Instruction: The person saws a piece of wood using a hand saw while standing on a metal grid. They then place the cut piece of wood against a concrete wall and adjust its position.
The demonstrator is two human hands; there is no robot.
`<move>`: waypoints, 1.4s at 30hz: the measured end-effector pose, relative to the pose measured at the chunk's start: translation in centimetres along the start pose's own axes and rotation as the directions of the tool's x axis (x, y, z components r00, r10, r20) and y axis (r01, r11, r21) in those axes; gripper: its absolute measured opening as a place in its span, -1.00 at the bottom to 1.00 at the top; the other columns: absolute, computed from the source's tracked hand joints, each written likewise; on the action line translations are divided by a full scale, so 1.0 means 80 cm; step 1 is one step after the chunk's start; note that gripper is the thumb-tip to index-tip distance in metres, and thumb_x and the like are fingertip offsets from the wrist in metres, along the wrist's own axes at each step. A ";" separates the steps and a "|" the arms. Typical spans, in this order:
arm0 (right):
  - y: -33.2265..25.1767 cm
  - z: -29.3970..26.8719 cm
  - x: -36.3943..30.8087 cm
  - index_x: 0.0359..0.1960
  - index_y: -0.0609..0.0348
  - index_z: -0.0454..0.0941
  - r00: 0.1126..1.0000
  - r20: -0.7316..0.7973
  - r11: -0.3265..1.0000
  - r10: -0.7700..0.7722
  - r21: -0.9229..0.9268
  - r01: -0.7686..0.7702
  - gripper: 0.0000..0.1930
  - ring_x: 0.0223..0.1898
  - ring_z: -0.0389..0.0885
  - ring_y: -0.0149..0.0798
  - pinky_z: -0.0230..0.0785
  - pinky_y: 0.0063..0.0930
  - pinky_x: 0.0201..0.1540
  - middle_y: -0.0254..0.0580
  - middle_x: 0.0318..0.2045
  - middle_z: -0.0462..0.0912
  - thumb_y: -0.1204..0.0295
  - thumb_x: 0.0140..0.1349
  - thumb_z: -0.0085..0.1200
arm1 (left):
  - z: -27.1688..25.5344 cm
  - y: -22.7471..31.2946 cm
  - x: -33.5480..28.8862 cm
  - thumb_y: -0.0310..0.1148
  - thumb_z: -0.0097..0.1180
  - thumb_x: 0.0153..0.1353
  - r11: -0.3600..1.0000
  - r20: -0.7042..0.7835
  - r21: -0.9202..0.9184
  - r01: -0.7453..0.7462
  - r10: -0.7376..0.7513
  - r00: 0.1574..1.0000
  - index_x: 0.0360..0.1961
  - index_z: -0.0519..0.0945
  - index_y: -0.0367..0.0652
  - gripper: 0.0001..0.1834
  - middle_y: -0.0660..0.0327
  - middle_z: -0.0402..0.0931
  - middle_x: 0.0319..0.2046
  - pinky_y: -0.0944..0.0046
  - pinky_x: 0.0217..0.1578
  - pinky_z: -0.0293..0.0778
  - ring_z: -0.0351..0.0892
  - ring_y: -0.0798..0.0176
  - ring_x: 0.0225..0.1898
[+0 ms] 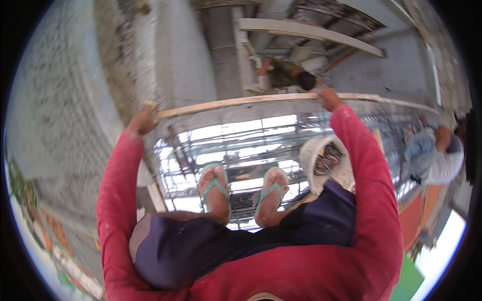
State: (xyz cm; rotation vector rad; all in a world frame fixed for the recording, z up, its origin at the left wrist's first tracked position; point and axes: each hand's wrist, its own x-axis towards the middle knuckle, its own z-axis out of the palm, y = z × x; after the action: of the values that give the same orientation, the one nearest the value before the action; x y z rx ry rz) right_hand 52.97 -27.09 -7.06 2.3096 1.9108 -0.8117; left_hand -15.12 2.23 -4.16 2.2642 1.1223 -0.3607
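A long, narrow wooden batten spans the view in front of me. My left hand is closed on its left end, by the edge of a grey concrete surface. Farther along, my right hand grips the batten from above, and the wood runs on past it to the right. Both arms are stretched forward in red sleeves. A whitish bucket or sack with small dark pieces inside stands beside my right knee; what the pieces are, I cannot make out.
Under my sandalled feet lies a grid of steel bars over a bright, shiny surface. Below, past the batten, another person is bent near wooden beams. A second person is at the right. Rough concrete rises at left.
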 end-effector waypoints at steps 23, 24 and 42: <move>0.002 0.016 0.023 -0.14 0.17 0.67 0.991 0.117 0.957 0.071 -0.286 -0.035 -0.69 -0.09 0.71 -0.05 0.53 -0.16 -0.03 -0.06 -0.22 0.73 0.34 0.07 0.29 | 0.001 0.016 0.007 -0.45 0.04 0.25 0.998 0.085 0.055 0.001 -0.005 0.996 0.13 0.55 -0.11 -0.60 -0.20 0.59 -0.06 -0.07 0.05 0.46 0.54 -0.26 0.04; -0.006 0.014 0.023 -0.15 0.17 0.68 0.992 0.093 0.956 0.082 -0.289 -0.051 -0.69 -0.09 0.71 -0.05 0.53 -0.16 -0.03 -0.06 -0.23 0.73 0.31 0.08 0.30 | -0.002 0.019 0.004 -0.45 0.05 0.25 0.999 0.097 0.041 0.019 -0.023 0.995 0.14 0.54 -0.11 -0.59 -0.20 0.58 -0.05 -0.07 0.06 0.45 0.53 -0.26 0.05; -0.024 -0.020 0.005 0.03 -0.19 0.62 0.994 0.107 0.999 -0.010 -0.038 0.014 -0.67 -0.08 0.63 0.11 0.44 -0.01 0.00 -0.06 -0.16 0.70 0.17 0.23 0.22 | -0.005 0.016 0.010 -0.37 0.08 0.22 0.999 0.153 0.055 0.000 -0.008 0.988 0.19 0.55 0.01 -0.54 -0.17 0.59 -0.04 -0.04 0.10 0.45 0.54 -0.22 0.05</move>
State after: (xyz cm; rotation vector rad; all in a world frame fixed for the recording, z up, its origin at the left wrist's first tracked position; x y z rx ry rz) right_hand 51.87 -25.67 -5.27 2.1879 1.8811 -0.8722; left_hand -13.59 2.36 -3.76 2.2387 1.0495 -0.5637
